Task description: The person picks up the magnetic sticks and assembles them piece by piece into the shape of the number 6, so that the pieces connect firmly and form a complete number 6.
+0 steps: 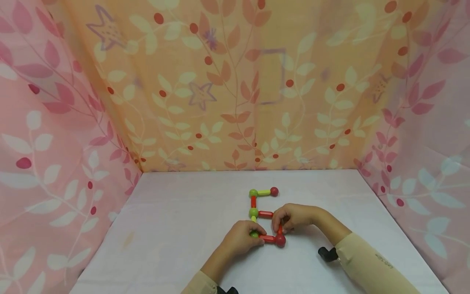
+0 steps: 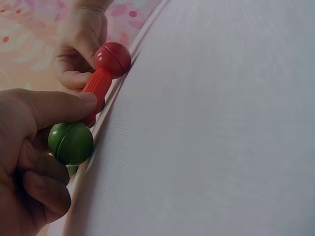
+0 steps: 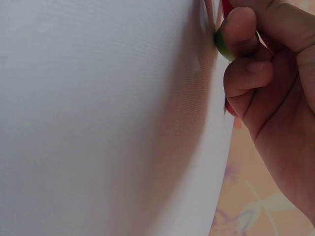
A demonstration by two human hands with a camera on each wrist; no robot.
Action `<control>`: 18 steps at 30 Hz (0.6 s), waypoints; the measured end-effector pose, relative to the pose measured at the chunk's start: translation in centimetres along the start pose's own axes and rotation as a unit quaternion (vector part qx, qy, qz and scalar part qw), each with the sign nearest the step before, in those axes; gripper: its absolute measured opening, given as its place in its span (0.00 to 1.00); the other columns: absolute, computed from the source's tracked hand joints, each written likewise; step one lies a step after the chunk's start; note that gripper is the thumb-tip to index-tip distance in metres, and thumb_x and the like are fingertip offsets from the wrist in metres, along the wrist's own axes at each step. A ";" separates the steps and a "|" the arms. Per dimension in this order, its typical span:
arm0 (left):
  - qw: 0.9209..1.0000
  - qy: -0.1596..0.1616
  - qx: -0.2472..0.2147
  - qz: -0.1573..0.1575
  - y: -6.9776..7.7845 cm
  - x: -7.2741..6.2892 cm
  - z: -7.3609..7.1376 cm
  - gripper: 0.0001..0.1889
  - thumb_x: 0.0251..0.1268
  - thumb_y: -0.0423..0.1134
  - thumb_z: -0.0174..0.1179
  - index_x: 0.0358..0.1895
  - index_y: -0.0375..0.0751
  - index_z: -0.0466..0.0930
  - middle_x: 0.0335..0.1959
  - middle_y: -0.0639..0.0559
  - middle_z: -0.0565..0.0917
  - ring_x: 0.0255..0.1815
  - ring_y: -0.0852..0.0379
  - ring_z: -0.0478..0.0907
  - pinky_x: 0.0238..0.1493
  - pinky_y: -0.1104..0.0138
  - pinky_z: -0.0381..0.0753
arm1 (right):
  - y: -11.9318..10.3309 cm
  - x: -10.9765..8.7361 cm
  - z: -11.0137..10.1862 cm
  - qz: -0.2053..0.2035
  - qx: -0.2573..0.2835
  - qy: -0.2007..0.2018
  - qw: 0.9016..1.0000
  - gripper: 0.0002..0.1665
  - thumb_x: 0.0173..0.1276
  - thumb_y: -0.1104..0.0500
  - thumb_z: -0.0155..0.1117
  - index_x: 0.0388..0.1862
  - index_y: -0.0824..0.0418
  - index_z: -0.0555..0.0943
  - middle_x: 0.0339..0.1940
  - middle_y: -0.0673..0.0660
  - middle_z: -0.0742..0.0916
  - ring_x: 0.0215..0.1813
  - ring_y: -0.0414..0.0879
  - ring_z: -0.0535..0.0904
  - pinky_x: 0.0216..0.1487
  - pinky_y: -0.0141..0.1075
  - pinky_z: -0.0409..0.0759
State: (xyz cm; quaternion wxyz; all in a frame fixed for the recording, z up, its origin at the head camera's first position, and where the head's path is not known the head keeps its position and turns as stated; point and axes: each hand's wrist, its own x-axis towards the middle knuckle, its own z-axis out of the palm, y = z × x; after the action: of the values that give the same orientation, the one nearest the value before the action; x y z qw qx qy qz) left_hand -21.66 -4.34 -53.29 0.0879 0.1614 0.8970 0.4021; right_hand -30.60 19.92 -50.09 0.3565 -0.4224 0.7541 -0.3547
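Note:
A figure of coloured rods and balls lies on the white table, with green balls down its left side. My left hand point(image 1: 241, 237) grips its lower left corner, thumb on the lower red rod point(image 2: 97, 93) and fingers around the bottom green ball point(image 2: 71, 143). That rod ends in a red ball point(image 1: 280, 240) at the lower right. Above this ball, my right hand point(image 1: 293, 216) pinches the upright red rod point(image 1: 280, 229) and hides the joint where the middle red rod point(image 1: 265, 214) ends. Another green ball point(image 1: 253, 212) sits at the middle left.
Farther back in the same figure, a yellow-green rod point(image 1: 263, 192) joins a green ball point(image 1: 253, 193) to a red ball point(image 1: 274, 191). Leaf-patterned cloth walls point(image 1: 205, 102) enclose the white tabletop point(image 1: 176, 212) at the back and both sides.

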 end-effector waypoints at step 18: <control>1.000 -0.003 0.013 -0.012 0.2 0.0 0.1 0.10 0.44 0.50 0.71 0.30 0.72 0.81 0.30 0.70 0.78 0.33 0.63 0.71 0.37 0.65 0.67 | -0.4 -0.4 0.2 -0.003 -0.022 0.017 1.000 0.14 0.56 0.66 0.66 0.41 0.53 0.84 0.45 0.50 0.83 0.40 0.45 0.76 0.34 0.35 0.77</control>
State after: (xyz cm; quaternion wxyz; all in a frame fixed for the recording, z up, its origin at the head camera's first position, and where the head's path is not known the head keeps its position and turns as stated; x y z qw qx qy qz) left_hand -21.60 -4.20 -53.21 0.0936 0.1534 0.9035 0.3891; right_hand -30.19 20.05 -49.76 0.3335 -0.4262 0.7663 -0.3464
